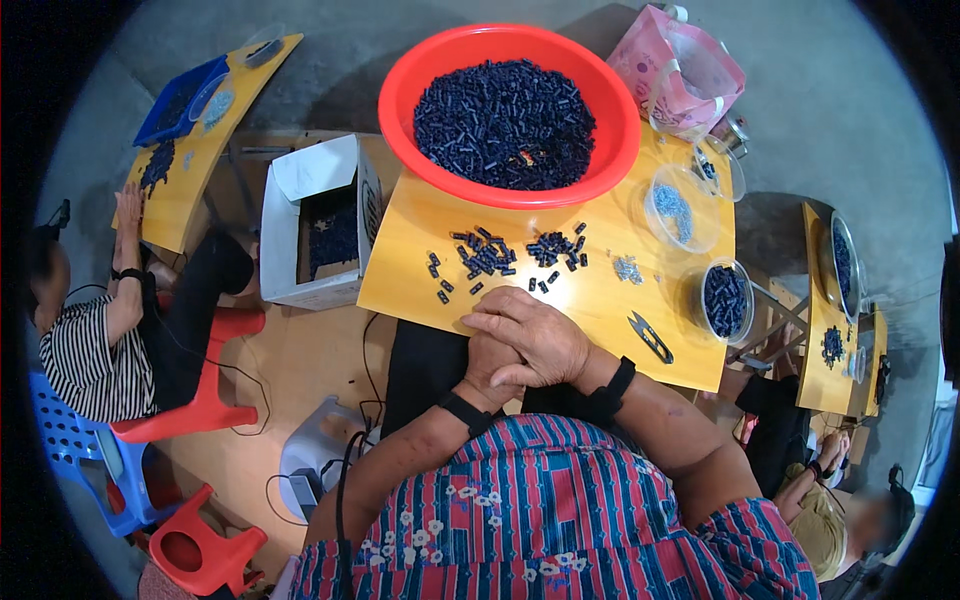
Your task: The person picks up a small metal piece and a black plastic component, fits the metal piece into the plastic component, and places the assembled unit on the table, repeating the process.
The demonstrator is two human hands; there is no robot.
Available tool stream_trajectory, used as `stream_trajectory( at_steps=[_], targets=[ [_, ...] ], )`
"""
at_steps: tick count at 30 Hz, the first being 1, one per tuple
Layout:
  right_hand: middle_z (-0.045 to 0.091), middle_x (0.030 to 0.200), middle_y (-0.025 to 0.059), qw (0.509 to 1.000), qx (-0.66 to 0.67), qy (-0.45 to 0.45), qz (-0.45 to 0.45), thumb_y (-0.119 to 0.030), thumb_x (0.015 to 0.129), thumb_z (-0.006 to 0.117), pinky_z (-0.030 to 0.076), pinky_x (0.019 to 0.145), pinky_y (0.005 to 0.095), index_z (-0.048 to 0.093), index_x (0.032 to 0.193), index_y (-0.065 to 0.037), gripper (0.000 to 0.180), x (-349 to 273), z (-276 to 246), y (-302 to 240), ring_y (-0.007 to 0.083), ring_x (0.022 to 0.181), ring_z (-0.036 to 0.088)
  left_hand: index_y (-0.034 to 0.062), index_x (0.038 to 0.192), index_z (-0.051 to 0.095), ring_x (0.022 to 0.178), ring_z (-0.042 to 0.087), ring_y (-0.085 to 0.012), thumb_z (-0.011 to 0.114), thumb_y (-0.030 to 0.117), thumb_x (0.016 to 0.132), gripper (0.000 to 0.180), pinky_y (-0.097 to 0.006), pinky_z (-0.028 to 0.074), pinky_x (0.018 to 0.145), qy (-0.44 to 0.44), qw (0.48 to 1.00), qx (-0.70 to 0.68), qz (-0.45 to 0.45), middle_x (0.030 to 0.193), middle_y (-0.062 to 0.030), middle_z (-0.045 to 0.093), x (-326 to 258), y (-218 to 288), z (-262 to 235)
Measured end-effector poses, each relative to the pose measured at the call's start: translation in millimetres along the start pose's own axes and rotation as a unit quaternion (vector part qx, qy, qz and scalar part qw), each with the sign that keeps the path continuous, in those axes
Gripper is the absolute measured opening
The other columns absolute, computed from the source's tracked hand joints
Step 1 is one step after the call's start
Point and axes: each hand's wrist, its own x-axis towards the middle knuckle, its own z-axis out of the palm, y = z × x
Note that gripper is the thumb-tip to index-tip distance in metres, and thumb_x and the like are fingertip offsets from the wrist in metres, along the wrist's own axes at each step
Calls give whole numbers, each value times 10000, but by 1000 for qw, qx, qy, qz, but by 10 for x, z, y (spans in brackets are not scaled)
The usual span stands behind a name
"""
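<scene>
Both my hands rest empty, right hand (535,340) folded over left hand (490,365); a careless sweep could knock the small dark blue parts (510,255) off the desk (600,310).

red basin (405,75) | pink bag (660,60) | white box (285,235) | red stool (215,555) | scissors (650,336)

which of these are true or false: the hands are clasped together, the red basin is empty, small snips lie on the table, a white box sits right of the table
1. The right hand rests over the left hand at the table edge. True.
2. The red basin is empty. False: it is full of small dark parts.
3. Small snips lie on the table. True.
4. The white box sits right of the table. False: it sits to its left.
</scene>
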Motion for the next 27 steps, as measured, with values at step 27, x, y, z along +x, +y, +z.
stream_trajectory(
  at_steps=[27],
  targets=[
    [568,1134,185,999,-9,-29,11,-653,750,663,444,955,428,556,1285,-21,835,-36,123,67,370,1065,552,90,1223,577,1112,591,-291,666,200,838,410,-418,485,887,36,999,28,22,1170,-137,609,25,-218,68]
  ],
)
